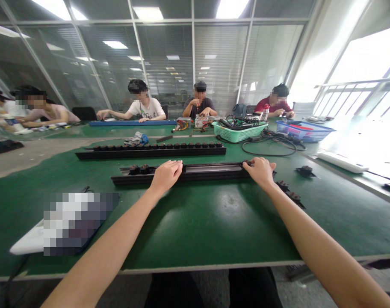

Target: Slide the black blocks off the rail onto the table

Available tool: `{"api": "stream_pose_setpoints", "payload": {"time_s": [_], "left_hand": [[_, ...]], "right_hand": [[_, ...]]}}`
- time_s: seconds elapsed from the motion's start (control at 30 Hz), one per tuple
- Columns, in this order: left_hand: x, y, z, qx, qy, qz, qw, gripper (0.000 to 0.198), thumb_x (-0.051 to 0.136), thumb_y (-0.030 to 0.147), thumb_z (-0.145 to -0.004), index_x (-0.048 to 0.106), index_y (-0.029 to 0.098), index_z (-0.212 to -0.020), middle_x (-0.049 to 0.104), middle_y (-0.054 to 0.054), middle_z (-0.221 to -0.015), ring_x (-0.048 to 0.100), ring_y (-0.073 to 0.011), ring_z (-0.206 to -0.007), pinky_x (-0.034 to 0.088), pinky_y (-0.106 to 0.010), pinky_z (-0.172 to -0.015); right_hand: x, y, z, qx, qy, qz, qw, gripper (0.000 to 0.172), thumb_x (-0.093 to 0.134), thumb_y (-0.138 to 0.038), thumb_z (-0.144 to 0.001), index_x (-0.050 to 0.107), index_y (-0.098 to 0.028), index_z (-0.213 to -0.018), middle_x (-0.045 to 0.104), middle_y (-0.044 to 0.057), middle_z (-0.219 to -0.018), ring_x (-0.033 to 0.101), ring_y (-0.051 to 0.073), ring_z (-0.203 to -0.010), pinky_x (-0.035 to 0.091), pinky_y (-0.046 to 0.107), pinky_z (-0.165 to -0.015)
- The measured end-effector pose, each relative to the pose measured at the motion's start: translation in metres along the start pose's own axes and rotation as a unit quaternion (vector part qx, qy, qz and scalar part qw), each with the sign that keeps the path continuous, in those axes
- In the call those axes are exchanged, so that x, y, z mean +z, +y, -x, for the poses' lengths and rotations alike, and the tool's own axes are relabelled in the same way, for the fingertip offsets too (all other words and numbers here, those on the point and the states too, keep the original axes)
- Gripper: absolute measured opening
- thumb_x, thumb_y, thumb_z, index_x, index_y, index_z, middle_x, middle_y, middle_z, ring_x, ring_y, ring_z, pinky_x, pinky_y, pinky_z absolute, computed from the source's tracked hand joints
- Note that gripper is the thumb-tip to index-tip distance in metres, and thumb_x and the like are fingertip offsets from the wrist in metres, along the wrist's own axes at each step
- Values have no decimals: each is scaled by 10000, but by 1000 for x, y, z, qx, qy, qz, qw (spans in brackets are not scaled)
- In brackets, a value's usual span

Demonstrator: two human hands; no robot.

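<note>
The near black rail (214, 175) lies on the table (214, 239). Left hand (167, 174): over the rail, left of centre, fingers together. Right hand (261, 170): at the rail's right end, fingers curled. Neither hand's grip can be determined.

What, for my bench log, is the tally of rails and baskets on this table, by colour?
Black: 2 (near rail, far rail)
Blue: 2 (blue rail, blue basket)
Green: 1 (green basket)
Total: 5
The dark item at the left edge is too unclear to count.
</note>
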State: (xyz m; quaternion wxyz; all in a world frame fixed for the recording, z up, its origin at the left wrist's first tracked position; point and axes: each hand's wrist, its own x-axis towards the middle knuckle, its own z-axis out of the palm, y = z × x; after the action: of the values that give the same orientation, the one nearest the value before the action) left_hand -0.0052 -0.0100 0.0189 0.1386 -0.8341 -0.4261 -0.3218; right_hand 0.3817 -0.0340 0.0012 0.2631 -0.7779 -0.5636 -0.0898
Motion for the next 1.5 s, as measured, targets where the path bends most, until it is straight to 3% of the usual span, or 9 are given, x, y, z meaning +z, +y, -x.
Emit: {"api": "stream_pose_setpoints", "payload": {"time_s": [0.93, 1.5], "left_hand": [[1, -1, 0, 12, 2, -4, 1000, 476, 374, 340, -1100, 801, 154, -1192, 786, -105, -1237, 738, -264, -1199, 519, -453, -1171], [0, -2, 0, 10, -4, 5, 1000, 472, 361, 345, -1091, 802, 205, -1184, 789, -77, -1241, 731, -248, -1211, 515, -457, -1175]], "right_hand": [[-1, 5, -2, 24, 3, 14, 1000, 424, 471, -484, -903, 725, -148, -960, 700, 184, -1067, 547, 360, -1073, 311, 471, -920], [-5, 9, -4, 46, 4, 25, 999, 456, 477, -494, -881, 746, -140, -984, 704, 185, -1050, 548, 341, -1025, 314, 459, -904]]}}
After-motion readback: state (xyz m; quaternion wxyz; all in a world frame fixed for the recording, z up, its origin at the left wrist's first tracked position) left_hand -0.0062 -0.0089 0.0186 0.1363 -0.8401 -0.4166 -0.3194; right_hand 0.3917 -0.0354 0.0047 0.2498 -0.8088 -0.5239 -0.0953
